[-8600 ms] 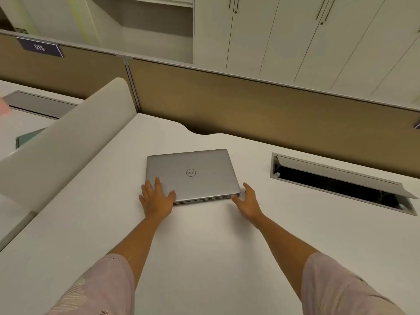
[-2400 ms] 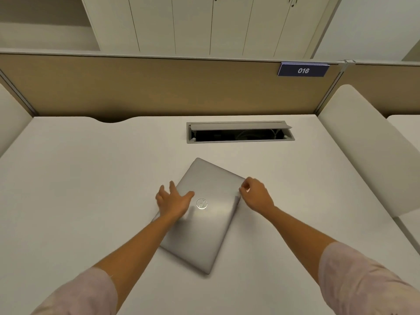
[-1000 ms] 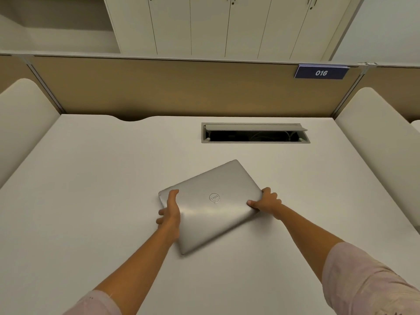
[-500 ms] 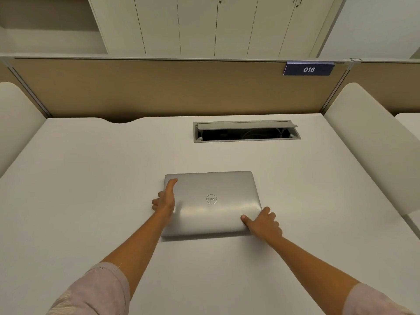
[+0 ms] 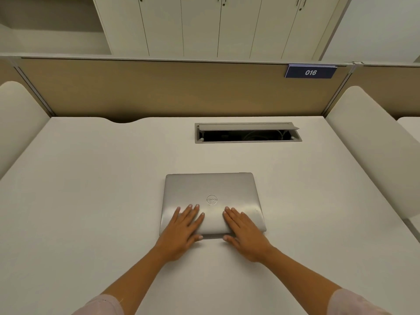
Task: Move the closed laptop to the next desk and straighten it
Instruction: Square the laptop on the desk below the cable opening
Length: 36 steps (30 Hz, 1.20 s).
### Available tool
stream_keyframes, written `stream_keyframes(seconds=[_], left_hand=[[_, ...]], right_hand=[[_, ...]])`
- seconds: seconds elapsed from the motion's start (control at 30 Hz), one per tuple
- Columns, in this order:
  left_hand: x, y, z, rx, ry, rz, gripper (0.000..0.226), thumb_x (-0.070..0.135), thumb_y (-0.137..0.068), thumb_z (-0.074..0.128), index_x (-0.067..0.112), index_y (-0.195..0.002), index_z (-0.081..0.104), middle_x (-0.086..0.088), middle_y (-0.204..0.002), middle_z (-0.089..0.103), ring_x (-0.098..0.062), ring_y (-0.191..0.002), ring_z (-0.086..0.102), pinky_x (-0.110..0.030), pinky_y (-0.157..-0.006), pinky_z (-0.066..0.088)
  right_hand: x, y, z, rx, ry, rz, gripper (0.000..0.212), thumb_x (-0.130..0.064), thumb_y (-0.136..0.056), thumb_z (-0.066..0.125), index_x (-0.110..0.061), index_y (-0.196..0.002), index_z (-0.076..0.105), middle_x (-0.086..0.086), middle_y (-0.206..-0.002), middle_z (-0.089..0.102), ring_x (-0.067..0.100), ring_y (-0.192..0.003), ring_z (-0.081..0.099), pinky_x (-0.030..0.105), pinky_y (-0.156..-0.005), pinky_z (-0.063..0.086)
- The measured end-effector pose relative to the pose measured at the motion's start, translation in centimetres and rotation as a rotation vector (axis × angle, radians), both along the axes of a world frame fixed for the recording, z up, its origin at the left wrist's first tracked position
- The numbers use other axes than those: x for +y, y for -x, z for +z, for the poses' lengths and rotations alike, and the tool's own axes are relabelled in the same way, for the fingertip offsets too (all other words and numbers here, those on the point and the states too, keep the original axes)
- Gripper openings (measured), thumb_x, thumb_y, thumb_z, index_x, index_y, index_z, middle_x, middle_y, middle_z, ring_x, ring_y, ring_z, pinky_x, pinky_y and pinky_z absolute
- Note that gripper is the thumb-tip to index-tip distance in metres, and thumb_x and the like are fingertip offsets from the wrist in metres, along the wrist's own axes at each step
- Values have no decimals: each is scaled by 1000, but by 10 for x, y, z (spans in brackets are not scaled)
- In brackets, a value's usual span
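Note:
A closed silver laptop (image 5: 211, 189) with a round logo lies flat on the white desk (image 5: 91, 189), its edges square to the desk's front. My left hand (image 5: 181, 228) rests flat on the lid's near left part, fingers slightly spread, thumb at the front edge. My right hand (image 5: 245, 230) lies flat on the near right part in the same way. Neither hand grips the laptop; both palms press on top of it.
An open cable slot (image 5: 247, 133) with a raised flap is set in the desk behind the laptop. A tan partition (image 5: 159, 89) with a sign reading 016 (image 5: 310, 72) closes the back. Padded white dividers (image 5: 372, 144) stand at both sides.
The laptop was turned from a slant to square with the desk. Both hands left its side edges and now lie flat on the lid near its front.

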<state>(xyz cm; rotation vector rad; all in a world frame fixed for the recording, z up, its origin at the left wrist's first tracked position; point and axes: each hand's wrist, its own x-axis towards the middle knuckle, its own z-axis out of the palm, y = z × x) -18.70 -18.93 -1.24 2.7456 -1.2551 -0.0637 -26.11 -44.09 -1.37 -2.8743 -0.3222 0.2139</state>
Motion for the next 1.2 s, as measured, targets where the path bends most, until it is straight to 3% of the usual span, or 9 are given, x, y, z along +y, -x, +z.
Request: stream_keyframes(seconds=[0.07, 0.13, 0.3, 0.43, 0.73, 0.87, 1.0, 1.1, 1.2], left_hand=[[1, 3, 1, -47, -10, -40, 59, 43, -95, 30, 14, -144, 43, -8, -152, 39, -30, -138, 40, -44, -114, 29], [1, 4, 3, -61, -23, -47, 56, 39, -93, 32, 12, -139, 50, -8, -145, 49, -28, -130, 50, -46, -101, 45], [0, 4, -1, -77, -37, -44, 52, 36, -92, 44, 11, -138, 51, -8, -145, 50, -28, -130, 51, -45, -99, 47], [0, 1, -1, -76, -26, -44, 63, 34, -81, 73, 11, -137, 53, -9, -143, 51, -28, -128, 52, -45, -98, 49], [-4, -8, 3, -88, -71, -29, 66, 34, -75, 79, 12, -133, 57, -8, -139, 56, -27, -124, 56, -43, -94, 52], [-3, -8, 4, -28, -44, -3, 64, 28, -80, 75, 11, -137, 52, -9, -143, 51, -30, -128, 52, -48, -97, 48], [-7, -1, -1, 30, 29, 52, 58, 16, -92, 61, 9, -145, 39, -11, -152, 37, -34, -138, 37, -53, -108, 32], [-6, 13, -7, -20, 43, 99, 52, 14, -95, 45, 8, -146, 37, -9, -153, 36, -29, -139, 37, -46, -113, 28], [-3, 34, -14, -67, 95, 127, 52, 26, -99, 23, 8, -146, 37, -7, -153, 36, -24, -140, 35, -35, -117, 10]], right_hand=[[0, 1, -8, -10, 2, 13, 66, -46, -102, 27, -19, -155, -2, -10, -157, -15, 11, -151, -7, 23, -120, -12], [0, 0, -12, -33, -4, 4, 62, -41, -104, 26, -18, -155, 0, -10, -157, -14, 11, -150, -8, 20, -117, -16], [-2, -2, -17, -63, -7, 8, 59, -34, -104, 31, -16, -155, 6, -8, -158, -8, 12, -149, -8, 24, -118, -15], [-4, -5, -18, -68, -5, 21, 59, -34, -104, 30, -17, -155, 6, -7, -159, -6, 10, -147, -11, 24, -121, -9], [-6, -18, -21, -70, -1, 16, 58, -31, -104, 35, -15, -155, 11, -3, -161, 2, 16, -150, 1, 26, -120, -5], [-5, -19, -23, -64, -49, -4, 58, -30, -103, 37, -17, -155, 12, -9, -157, -4, 12, -149, -2, 27, -122, 0], [-1, -14, -21, -73, -84, -42, 59, -30, -103, 38, -18, -155, 12, -11, -156, -6, 12, -149, -3, 31, -123, 2], [5, -1, -21, -100, -74, -38, 60, -35, -102, 36, -23, -155, 9, -13, -160, -4, 10, -149, -8, 31, -123, -2], [11, 17, -22, -165, -38, 17, 60, -41, -102, 31, -26, -155, 6, -11, -163, -1, 11, -150, -9, 30, -122, -7]])
